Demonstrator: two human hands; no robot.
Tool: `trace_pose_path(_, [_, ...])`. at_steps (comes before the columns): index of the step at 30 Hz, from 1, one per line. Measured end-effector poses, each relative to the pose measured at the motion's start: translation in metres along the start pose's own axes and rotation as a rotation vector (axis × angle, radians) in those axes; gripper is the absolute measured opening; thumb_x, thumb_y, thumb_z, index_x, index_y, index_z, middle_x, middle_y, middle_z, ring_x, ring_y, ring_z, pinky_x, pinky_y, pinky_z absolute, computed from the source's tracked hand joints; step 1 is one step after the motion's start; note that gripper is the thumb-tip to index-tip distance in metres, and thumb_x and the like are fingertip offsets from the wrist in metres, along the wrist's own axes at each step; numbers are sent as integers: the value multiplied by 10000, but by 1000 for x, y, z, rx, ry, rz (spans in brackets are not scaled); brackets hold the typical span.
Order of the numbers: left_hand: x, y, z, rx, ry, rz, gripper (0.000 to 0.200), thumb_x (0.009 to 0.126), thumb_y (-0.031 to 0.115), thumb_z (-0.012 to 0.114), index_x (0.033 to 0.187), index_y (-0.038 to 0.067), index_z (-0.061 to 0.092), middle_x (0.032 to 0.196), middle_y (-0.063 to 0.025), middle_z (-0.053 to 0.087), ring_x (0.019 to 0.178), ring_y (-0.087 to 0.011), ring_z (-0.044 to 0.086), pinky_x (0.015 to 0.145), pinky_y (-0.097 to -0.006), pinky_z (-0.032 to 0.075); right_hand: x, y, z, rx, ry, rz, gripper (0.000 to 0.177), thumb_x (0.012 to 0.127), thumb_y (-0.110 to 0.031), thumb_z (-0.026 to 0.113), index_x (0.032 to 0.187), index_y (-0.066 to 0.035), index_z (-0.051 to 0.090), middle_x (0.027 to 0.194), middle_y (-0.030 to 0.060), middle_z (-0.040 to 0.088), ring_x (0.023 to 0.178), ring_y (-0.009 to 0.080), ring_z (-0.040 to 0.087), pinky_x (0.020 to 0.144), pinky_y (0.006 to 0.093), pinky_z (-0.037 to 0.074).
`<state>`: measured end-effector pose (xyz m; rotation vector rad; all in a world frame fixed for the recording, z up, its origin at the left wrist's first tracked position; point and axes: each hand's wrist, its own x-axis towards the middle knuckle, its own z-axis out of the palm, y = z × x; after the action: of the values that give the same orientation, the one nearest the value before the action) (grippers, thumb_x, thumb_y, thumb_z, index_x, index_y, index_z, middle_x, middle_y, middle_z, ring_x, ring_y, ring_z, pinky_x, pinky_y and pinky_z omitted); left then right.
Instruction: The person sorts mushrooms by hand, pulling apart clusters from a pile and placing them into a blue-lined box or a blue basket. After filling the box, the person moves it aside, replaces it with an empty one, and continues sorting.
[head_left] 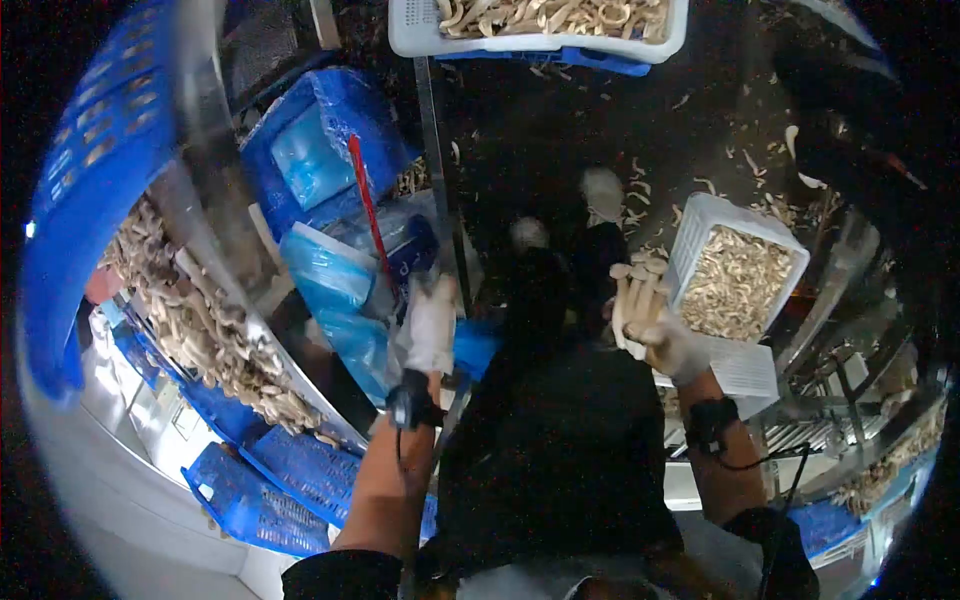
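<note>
My right hand (682,352), in a white glove, is closed around a cluster of mushrooms (638,295) with thick pale stems and small caps. The caps point away from me, to the left of a white crate. My left hand (431,325), gloved in white too, is beside blue and clear plastic bags (340,285). It is smeared, and I cannot make out its fingers or anything in them. Just beyond it lies a thin red strip (366,195), slanting across the bags. Dark bands with cords circle both wrists.
A white crate (690,240) of small mushroom pieces stands at the right. Another white crate (530,44) of mushrooms is at the top. To the left are a blue bin (385,125), heaped mushrooms (205,325) and blue crates (255,500). Scraps litter the dark floor (690,110).
</note>
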<state>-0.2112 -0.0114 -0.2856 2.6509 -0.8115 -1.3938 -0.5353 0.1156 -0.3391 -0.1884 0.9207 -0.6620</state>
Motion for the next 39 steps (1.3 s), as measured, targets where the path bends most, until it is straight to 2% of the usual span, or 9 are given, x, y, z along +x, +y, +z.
trace_pose_path(3, [70,-76,-27,40,271,67,606,953,391,525,1422,42,370,1262,-150,581,1044,-219,587,883,-384,474,3,-27,24,113,19,44,551,886,-203,594,1353,26,411,1212,98,566,1087,158,520,957,303,387])
trace_pose_path(9, [83,-149,-49,60,414,-85,597,928,390,548,1386,37,399,1229,-153,591,1027,-229,591,878,-385,474,50,34,24,301,-282,430,585,746,-195,676,1263,-67,432,1232,68,475,1088,129,491,819,291,458])
trace_pose_path(13, [80,-170,-52,50,456,-133,591,912,389,562,1362,34,418,1208,-155,598,1016,-235,594,874,-387,474,59,87,34,774,-158,676,634,711,-133,741,1264,-136,432,1239,55,417,1125,124,468,809,323,483])
trace_pose_path(14, [83,-172,-56,45,480,-142,589,908,389,566,1356,34,423,1202,-155,600,1013,-237,595,873,-387,474,68,92,32,1289,-146,830,626,742,-144,732,1289,-126,429,1228,57,447,1066,127,499,793,306,492])
trace_pose_path(16, [93,-175,-64,30,517,-145,586,900,389,573,1344,32,433,1191,-156,603,1007,-240,596,872,-388,473,89,97,29,2581,442,1435,611,804,-166,713,1339,-106,423,1206,60,509,948,133,561,762,272,508])
trace_pose_path(20, [124,-182,-75,22,562,-129,581,884,388,588,1319,29,452,1170,-159,610,996,-246,599,868,-389,473,79,116,21,1282,-169,655,555,808,-166,680,1298,-93,429,1186,76,523,1053,177,541,898,338,450])
trace_pose_path(22, [142,-183,-76,0,568,-123,578,876,388,596,1307,28,462,1159,-160,613,990,-249,600,867,-390,473,115,117,16,357,-64,242,517,827,-161,656,1292,-80,443,1159,78,544,1034,177,555,882,327,455])
trace_pose_path(28, [157,-183,-68,-43,553,-99,569,851,387,618,1271,24,491,1127,-163,623,973,-259,604,862,-392,473,372,128,-22,151,307,-66,453,842,-123,610,1269,-60,471,1144,94,566,1003,185,575,863,329,470])
trace_pose_path(39, [45,-201,-73,4,499,-184,554,807,385,658,1204,16,543,1067,-169,642,942,-276,611,852,-395,472,54,166,20,512,127,366,359,869,-55,525,1227,-24,523,1115,122,607,948,199,613,828,333,496])
